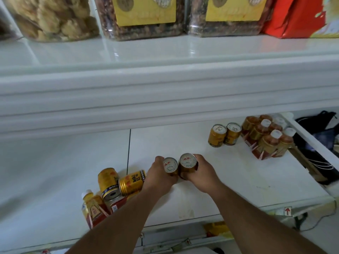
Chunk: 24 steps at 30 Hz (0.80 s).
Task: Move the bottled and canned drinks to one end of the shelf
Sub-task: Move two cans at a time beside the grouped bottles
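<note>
Left cluster: a bottle pack [93, 208] lies at the shelf's front edge; two gold cans [108, 182] lie tipped on their sides against it, not yet moved.
Left hand: the left hand [157, 177] wraps its fingers round an upright can [170, 166] near the middle of the lower shelf [238, 180].
Right hand: the right hand [199, 172] grips a second can [188, 163], touching the first.
Right end: two standing cans [224, 134] sit just beside a wrapped pack of bottles [266, 138] near the shelf's right edge, likely the gathering spot.
Above: clear snack jars [143, 17] and a red box [300, 17] stand on the upper shelf.
Risk, carry: the two held cans touch; a knock between them could loosen one grip.
Risk, placing: setting them down too close may topple the standing pair.
Risk, left behind: the tipped cans could roll off the front edge if the pack under them is nudged.
</note>
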Each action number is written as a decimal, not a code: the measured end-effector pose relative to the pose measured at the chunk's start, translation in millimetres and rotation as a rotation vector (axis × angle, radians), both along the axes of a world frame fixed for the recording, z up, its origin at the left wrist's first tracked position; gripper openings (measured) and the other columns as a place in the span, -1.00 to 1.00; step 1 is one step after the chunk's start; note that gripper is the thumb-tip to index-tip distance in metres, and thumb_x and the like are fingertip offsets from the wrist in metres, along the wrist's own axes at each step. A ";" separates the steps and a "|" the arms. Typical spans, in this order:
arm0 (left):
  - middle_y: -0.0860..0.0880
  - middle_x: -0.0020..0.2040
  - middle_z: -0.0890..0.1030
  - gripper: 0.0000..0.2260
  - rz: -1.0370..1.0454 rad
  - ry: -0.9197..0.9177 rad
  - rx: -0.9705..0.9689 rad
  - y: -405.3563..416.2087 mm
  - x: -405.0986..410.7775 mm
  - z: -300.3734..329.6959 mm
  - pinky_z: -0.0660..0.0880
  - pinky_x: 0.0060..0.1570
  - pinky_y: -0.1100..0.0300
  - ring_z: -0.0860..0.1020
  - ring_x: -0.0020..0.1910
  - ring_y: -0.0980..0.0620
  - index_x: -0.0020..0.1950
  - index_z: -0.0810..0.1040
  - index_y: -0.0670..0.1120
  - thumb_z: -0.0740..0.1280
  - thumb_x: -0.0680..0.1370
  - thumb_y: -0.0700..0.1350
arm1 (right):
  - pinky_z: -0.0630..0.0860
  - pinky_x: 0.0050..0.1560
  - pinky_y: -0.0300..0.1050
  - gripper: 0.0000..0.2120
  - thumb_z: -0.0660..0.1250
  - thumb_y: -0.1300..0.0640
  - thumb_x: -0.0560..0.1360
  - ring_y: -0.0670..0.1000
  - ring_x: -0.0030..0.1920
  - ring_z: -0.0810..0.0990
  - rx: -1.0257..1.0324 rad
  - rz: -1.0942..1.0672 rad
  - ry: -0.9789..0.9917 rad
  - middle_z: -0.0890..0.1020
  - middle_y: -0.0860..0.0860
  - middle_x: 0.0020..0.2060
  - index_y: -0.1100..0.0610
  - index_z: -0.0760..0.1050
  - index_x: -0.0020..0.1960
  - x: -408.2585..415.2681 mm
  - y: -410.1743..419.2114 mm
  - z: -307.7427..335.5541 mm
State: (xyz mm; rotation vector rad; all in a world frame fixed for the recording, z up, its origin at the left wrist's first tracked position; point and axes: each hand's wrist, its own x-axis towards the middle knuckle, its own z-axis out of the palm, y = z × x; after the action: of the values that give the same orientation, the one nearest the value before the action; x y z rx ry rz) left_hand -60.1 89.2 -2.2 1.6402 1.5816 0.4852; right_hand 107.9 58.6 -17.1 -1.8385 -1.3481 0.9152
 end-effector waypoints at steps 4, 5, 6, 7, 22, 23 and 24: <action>0.08 -0.06 0.58 -0.49 0.043 -0.047 0.023 3.5 -2.7 9.5 0.50 -0.19 0.17 0.57 -0.08 0.06 0.15 0.37 0.05 0.55 0.32 -0.04 | 0.53 0.10 -0.13 -0.40 0.63 0.08 0.30 -0.05 0.10 0.60 0.010 -0.045 0.022 0.62 -0.12 0.08 -0.02 0.47 0.27 4.3 -1.3 1.0; 0.09 -0.05 0.58 -0.48 0.048 -0.056 0.032 4.8 -3.2 13.0 0.53 -0.16 0.15 0.57 -0.08 0.07 0.15 0.37 0.07 0.56 0.30 -0.03 | 0.51 0.06 -0.20 -0.40 0.63 0.07 0.31 -0.07 0.09 0.59 0.009 -0.054 0.028 0.61 -0.14 0.07 -0.02 0.46 0.28 4.9 -1.7 5.1; 0.10 -0.05 0.58 -0.46 0.049 -0.066 0.042 5.8 -3.5 17.6 0.55 -0.13 0.12 0.57 -0.07 0.07 0.15 0.38 0.08 0.57 0.28 -0.02 | 0.48 0.00 -0.27 -0.40 0.63 0.07 0.32 -0.09 0.08 0.58 0.015 -0.062 0.031 0.60 -0.15 0.06 -0.02 0.45 0.28 5.4 -2.1 9.4; 0.11 -0.05 0.58 -0.45 0.048 -0.076 0.054 7.3 -3.7 21.3 0.57 -0.10 0.10 0.58 -0.07 0.07 0.15 0.39 0.08 0.57 0.26 -0.02 | 0.44 -0.05 -0.34 -0.39 0.63 0.07 0.33 -0.10 0.07 0.56 0.025 -0.073 0.037 0.58 -0.16 0.05 -0.01 0.43 0.28 5.6 -3.0 13.8; 0.19 -0.03 0.59 -0.46 -0.034 -0.253 0.084 -24.0 9.6 51.7 0.49 -0.13 0.23 0.58 -0.02 0.12 0.16 0.46 0.12 0.57 0.28 -0.18 | 0.40 -0.09 -0.51 -0.44 0.60 0.16 0.35 -0.35 -0.02 0.52 0.135 -0.143 0.080 0.59 -0.24 0.01 -0.06 0.49 0.28 19.2 -47.6 39.0; 0.20 -0.04 0.58 -0.46 -0.032 -0.256 0.087 -28.6 11.3 53.8 0.48 -0.16 0.25 0.58 -0.03 0.14 0.16 0.45 0.13 0.57 0.29 -0.18 | 0.39 -0.11 -0.51 -0.44 0.60 0.16 0.36 -0.32 -0.02 0.54 0.134 -0.141 0.084 0.58 -0.26 -0.01 -0.07 0.48 0.27 21.7 -50.5 40.1; 0.21 -0.05 0.58 -0.46 -0.029 -0.256 0.089 -33.6 13.0 56.3 0.47 -0.20 0.28 0.57 -0.05 0.18 0.16 0.45 0.13 0.57 0.29 -0.19 | 0.38 -0.10 -0.50 -0.44 0.60 0.16 0.36 -0.26 -0.01 0.56 0.138 -0.136 0.086 0.58 -0.26 -0.01 -0.07 0.48 0.28 24.2 -53.7 41.4</action>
State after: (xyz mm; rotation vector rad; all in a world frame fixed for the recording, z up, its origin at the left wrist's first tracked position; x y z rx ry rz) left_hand -47.1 55.6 54.1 1.5936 1.3620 0.7284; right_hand 132.1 4.9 24.2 -1.7426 -1.1882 0.8004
